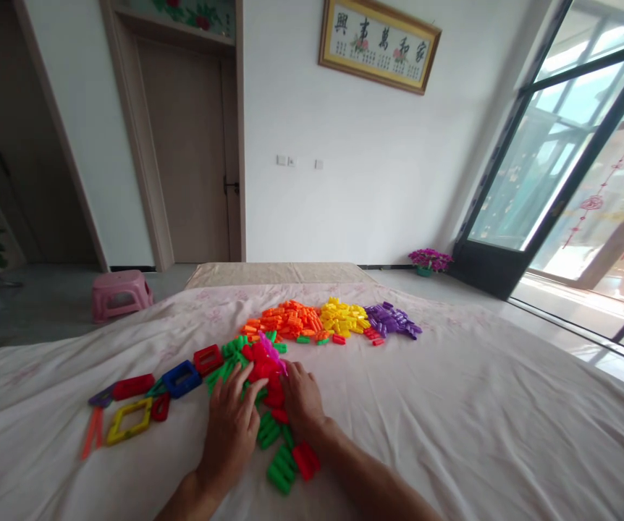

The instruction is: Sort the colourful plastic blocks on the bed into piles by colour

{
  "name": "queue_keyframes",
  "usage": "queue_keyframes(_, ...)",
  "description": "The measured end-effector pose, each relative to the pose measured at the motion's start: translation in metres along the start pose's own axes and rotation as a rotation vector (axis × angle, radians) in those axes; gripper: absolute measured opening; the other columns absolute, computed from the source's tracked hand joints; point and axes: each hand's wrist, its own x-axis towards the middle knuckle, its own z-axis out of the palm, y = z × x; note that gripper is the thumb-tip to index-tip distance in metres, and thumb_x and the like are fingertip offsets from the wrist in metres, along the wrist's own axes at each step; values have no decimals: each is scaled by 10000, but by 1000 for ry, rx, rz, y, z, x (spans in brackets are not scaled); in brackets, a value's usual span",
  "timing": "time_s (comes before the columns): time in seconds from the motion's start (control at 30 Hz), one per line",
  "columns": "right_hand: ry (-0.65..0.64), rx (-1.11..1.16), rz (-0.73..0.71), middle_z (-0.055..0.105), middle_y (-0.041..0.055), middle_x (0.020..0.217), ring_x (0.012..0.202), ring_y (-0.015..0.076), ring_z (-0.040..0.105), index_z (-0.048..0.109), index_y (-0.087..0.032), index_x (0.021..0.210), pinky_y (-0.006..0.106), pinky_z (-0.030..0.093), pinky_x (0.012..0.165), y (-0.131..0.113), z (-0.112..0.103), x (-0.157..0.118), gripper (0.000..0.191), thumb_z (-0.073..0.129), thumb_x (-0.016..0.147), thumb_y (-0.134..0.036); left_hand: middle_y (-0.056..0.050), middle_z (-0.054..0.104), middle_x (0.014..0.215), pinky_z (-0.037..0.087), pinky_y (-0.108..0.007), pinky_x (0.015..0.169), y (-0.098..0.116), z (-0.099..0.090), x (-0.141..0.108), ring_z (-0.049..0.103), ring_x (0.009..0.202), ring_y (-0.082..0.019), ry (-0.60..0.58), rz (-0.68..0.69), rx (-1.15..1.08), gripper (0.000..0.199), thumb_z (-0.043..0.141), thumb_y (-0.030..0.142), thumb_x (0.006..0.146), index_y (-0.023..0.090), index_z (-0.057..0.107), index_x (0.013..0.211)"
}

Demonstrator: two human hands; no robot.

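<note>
My left hand (pixel 234 409) lies with its fingers spread over green pieces (pixel 232 356) and the edge of a red pile (pixel 266 365). On the right side of that pile rests my right hand (pixel 300 396), its fingers close together against the red pieces; what they hold, if anything, is hidden. Pink pieces (pixel 272 351) sit on top of the red ones. Nearer to me, between the forearms, are green blocks (pixel 281 470) and a red block (pixel 306 460). Beyond the hands are piles of orange (pixel 287 320), yellow (pixel 343 317) and purple (pixel 391 319) pieces.
A white sheet (pixel 453 420) covers the surface. At the left lie a blue frame (pixel 182 378), a yellow frame (pixel 129 421), red frames (pixel 208 359) and orange sticks (pixel 93 432). A pink stool (pixel 121 293) stands on the floor beyond.
</note>
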Motion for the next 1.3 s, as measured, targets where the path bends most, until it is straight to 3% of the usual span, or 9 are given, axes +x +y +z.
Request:
queue_keyframes(0.13, 136, 134, -76, 729, 76, 1088, 983, 218, 667, 654, -222, 1179, 301, 450, 852, 19, -6, 35, 298, 410, 1034, -314, -71, 611, 1376, 163, -551, 1229, 34, -1, -12, 415, 1408, -287, -73, 357, -148, 331, 575, 274, 867, 265, 668, 1185)
queue_keyframes(0.23, 248, 147, 6, 741, 73, 1018, 886, 204, 668, 670, -195, 1107, 269, 456, 758, 53, -24, 81, 333, 399, 1036, -376, -13, 639, 1332, -3, -574, 1236, 48, 15, -16, 389, 1411, -290, -61, 577, -161, 266, 625, 428, 851, 319, 680, 1087)
queue_keyframes(0.4, 177, -119, 255, 743, 86, 1004, 896, 196, 675, 664, -184, 1145, 250, 432, 725, 97, -52, 159, 352, 359, 1042, -325, -11, 666, 1286, -53, -535, 1242, 23, 27, -10, 394, 1394, -253, -97, 365, -94, 200, 618, 449, 875, 267, 686, 921)
queue_keyframes(0.53, 130, -173, 276, 735, 139, 1101, 985, 221, 685, 642, -187, 1256, 277, 438, 771, 116, -54, 198, 362, 374, 1019, -243, -26, 695, 1262, 16, -539, 1249, -12, 23, -10, 461, 1346, -248, 42, 169, -12, 116, 618, 325, 884, 268, 710, 923)
queue_keyframes(0.67, 49, -202, 249, 745, 142, 1094, 998, 220, 695, 658, -192, 1264, 278, 451, 778, 127, -41, 220, 372, 402, 996, -216, 4, 701, 1272, 43, -522, 1252, -36, 18, -9, 513, 1302, -242, 29, 172, 133, 179, 599, 221, 868, 315, 723, 956)
queue_keyframes(0.83, -56, -212, 128, 759, 119, 1084, 1003, 227, 695, 720, -212, 1163, 283, 452, 806, 127, -27, 223, 330, 443, 984, -233, -2, 696, 1274, 122, -502, 1239, -41, 16, -5, 550, 1274, -234, 16, 169, 190, 222, 598, 222, 866, 324, 721, 1020)
queue_keyframes(0.97, -112, -194, 14, 767, 103, 1054, 992, 216, 693, 731, -203, 1119, 265, 442, 808, 118, -28, 206, 315, 444, 994, -237, -62, 642, 1362, 158, -497, 1222, -32, 16, -4, 526, 1296, -250, 12, 68, 233, 435, 578, 224, 858, 295, 655, 1279)
queue_keyframes(1.13, -181, -154, -135, 774, 70, 964, 919, 196, 697, 743, -202, 1037, 238, 429, 771, 91, -28, 169, 268, 485, 978, -243, -100, 547, 1473, 118, -540, 1221, -21, 13, -4, 408, 1404, -303, -26, 49, 234, 687, 638, 265, 792, 282, 512, 1467)
queue_keyframes(1.3, -162, 19, -266, 771, 63, 954, 840, 187, 701, 723, -212, 1070, 229, 429, 716, 46, -19, 115, 288, 451, 974, -215, -98, 518, 1506, 148, -572, 1211, -14, 10, -2, 374, 1432, -321, -42, 61, 187, 714, 679, 276, 767, 297, 515, 1462)
